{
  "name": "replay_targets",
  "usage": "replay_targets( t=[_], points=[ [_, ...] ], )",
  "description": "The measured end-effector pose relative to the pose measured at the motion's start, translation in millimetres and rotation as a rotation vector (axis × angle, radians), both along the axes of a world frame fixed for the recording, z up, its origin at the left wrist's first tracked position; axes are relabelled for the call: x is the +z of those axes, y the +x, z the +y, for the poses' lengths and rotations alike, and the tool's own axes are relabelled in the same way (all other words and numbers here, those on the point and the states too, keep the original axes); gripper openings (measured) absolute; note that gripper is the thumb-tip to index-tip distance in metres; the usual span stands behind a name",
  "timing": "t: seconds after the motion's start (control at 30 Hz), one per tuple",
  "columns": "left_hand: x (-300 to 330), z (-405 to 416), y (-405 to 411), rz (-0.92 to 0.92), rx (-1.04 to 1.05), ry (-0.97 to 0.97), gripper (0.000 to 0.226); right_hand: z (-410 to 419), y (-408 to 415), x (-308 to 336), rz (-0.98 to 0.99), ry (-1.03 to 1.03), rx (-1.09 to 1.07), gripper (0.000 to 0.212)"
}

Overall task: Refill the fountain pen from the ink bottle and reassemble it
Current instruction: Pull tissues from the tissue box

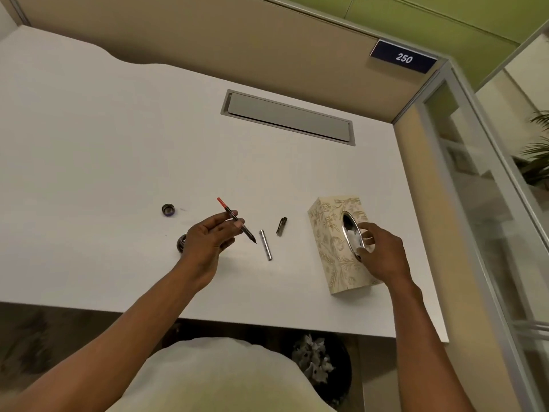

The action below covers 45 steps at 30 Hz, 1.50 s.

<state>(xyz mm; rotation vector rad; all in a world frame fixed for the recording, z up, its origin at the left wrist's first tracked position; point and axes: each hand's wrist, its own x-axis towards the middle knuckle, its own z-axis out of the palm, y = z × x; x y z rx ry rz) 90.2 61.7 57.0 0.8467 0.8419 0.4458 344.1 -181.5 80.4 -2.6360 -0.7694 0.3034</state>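
White desk, ink bottle half hidden behind left hand.

A white desk is seen enclosed by beige partition panels, with a grey cable hatch set into its surface. A floral-patterned tissue box is placed near the right edge. A sign marked "250" is fixed above, and a bin of crumpled paper is visible beneath the desk.

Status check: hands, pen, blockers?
Left hand holds red-tipped black pen section, nib down. Right hand fingers at floral tissue box slot. Silver barrel, dark cap lie on the white desk. No blockers.
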Motion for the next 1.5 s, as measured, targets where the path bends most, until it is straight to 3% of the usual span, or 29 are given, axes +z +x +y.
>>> replay_targets(
  t=[0.4, 0.53, 0.67, 0.9, 1.1, 1.27, 1.5],
  points=[
    [0, -8, 7, 0.001, -0.009, -0.012, 0.025, -1, -3, -19, -0.028, 0.025, -0.082, 0.041],
    [1, -8, 8, 0.001, -0.003, -0.011, 0.026, 0, -4, -16, -0.062, 0.079, -0.137, 0.023],
    [0, -7, 7, -0.001, -0.004, -0.01, 0.026, 2, -3, -15, -0.104, 0.127, -0.21, 0.03],
    [-1, -8, 8, -0.005, 0.0, -0.007, 0.026, 4, 4, -4, 0.177, 0.385, -0.392, 0.035],
    [-2, -6, 7, 0.003, 0.005, -0.002, 0.025, 0, 13, 2, 0.313, 0.552, -0.427, 0.035],
    [-3, -5, 8, 0.008, 0.01, 0.0, 0.025, 3, 18, 12, 0.559, 0.799, -0.464, 0.035],
    [-2, -4, 7, 0.014, 0.02, -0.002, 0.025, -5, 21, 6, 0.599, 0.983, -0.54, 0.029]
  ],
)
